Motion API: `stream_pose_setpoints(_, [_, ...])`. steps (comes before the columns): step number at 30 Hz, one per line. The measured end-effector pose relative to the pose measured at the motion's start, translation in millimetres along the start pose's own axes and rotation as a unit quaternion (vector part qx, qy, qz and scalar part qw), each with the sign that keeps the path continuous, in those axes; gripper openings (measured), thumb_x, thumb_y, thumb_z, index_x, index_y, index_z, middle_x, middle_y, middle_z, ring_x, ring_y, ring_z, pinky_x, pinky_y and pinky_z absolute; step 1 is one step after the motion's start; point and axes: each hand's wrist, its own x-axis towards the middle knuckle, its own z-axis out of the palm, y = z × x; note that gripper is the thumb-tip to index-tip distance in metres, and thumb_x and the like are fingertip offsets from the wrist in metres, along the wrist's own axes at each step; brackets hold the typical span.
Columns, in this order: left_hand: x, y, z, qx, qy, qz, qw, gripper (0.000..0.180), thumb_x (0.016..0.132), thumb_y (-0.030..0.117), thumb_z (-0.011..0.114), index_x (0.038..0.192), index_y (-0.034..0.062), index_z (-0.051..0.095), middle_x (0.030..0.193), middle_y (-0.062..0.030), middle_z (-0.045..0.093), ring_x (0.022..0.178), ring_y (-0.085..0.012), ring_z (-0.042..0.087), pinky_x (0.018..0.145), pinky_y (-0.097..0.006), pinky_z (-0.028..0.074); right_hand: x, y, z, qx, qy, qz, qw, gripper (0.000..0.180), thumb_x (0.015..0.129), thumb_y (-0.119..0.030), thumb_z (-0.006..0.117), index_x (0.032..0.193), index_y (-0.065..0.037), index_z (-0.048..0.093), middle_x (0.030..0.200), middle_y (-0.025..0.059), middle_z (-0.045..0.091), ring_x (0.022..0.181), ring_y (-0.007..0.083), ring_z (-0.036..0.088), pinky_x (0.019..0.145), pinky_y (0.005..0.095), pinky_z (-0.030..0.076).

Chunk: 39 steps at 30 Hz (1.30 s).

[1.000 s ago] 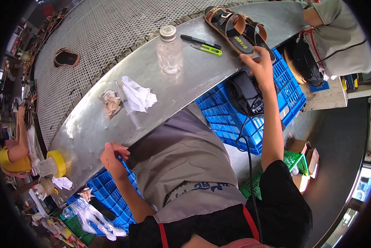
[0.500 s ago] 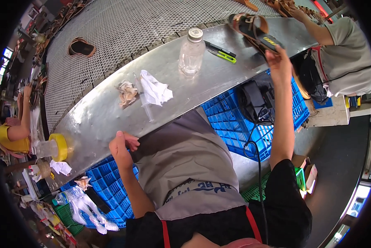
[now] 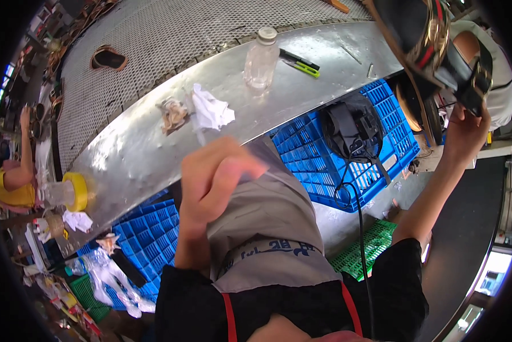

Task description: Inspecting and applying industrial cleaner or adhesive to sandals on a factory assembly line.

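Observation:
At the upper right, my right hand (image 3: 466,134) grips a dark sandal (image 3: 427,54) by its buckled strap. The sandal is raised close to the view, tilted, with gold and red trim on its band and a brown sole edge. My left hand (image 3: 213,179) is in front of my apron, near the bench edge, slightly blurred. Its fingers are curled in and nothing shows in them. Beyond it on the metal bench (image 3: 147,151) lie a white crumpled cloth (image 3: 210,108) and a brownish crumpled wad (image 3: 174,114), with a syringe partly hidden beside the cloth.
A clear bottle (image 3: 261,60) stands on the bench by a green-and-black cutter (image 3: 302,67). A yellow-rimmed jar (image 3: 76,192) is at left. Behind runs a mesh conveyor (image 3: 170,40) carrying a sandal (image 3: 109,58). Blue crates (image 3: 301,165) sit below; other people work at both sides.
My right hand has carried the sandal right and closer to the view, now gripping its strap. The left hand has risen and moved right, its fingers curling in.

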Motion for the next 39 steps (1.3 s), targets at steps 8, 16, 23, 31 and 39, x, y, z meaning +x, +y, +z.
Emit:
stream_pose_setpoints(8, [38,29,11,-0.119,0.03,0.125,0.985,0.029,0.102,0.021,0.047,0.106,-0.0014,0.065,0.102,-0.0144,0.065,0.097,-0.0231,0.06,0.092,-0.034,0.044,-55,1,20,-0.11,0.019,0.136,0.984,0.044,0.09,-0.025,0.062,0.121,0.006,0.059,0.111,0.0205,0.066,0.093,0.0251,0.069,0.085,0.0346,0.057])
stream_pose_setpoints(16, [10,53,31,-0.221,-0.24,-0.241,0.914,0.049,0.094,0.044,0.064,0.103,-0.0039,0.065,0.068,-0.0087,0.06,0.063,-0.017,0.059,0.059,-0.034,0.044,-94,31,169,-0.296,-0.351,0.139,0.878,0.058,0.083,-0.044,0.069,0.1,0.012,0.066,0.091,0.0165,0.068,0.08,0.0206,0.065,0.074,0.0323,0.051])
stream_pose_setpoints(23, [-77,41,-26,-0.454,0.128,-0.369,0.801,0.053,0.101,0.041,0.048,0.121,-0.0076,0.053,0.09,-0.0261,0.068,0.076,-0.0333,0.071,0.068,-0.044,0.061,-72,52,73,0.017,-0.227,0.232,0.946,0.04,0.103,-0.037,0.048,0.118,0.0,0.052,0.094,0.0113,0.054,0.077,0.0174,0.051,0.059,0.0285,0.042])
stream_pose_setpoints(31, [-128,30,-40,-0.404,0.26,-0.384,0.789,0.048,0.09,0.02,0.062,0.128,-0.0077,0.05,0.1,-0.0186,0.067,0.083,-0.0272,0.072,0.073,-0.033,0.061,-276,80,-138,0.263,-0.362,0.483,0.753,0.019,0.083,0.0,0.061,0.064,0.002,0.064,0.069,0.0236,0.069,0.041,0.025,0.062,0.037,0.0337,0.049])
stream_pose_setpoints(39, [-124,-2,-18,-0.309,0.277,-0.456,0.787,0.045,0.092,0.014,0.062,0.132,-0.0026,0.049,0.101,-0.0158,0.066,0.082,-0.0228,0.07,0.074,-0.031,0.059,-303,156,72,0.18,-0.222,0.596,0.75,0.018,0.101,-0.013,0.052,0.111,0.002,0.054,0.07,0.0109,0.059,0.038,0.0127,0.047,0.036,0.0261,0.037])
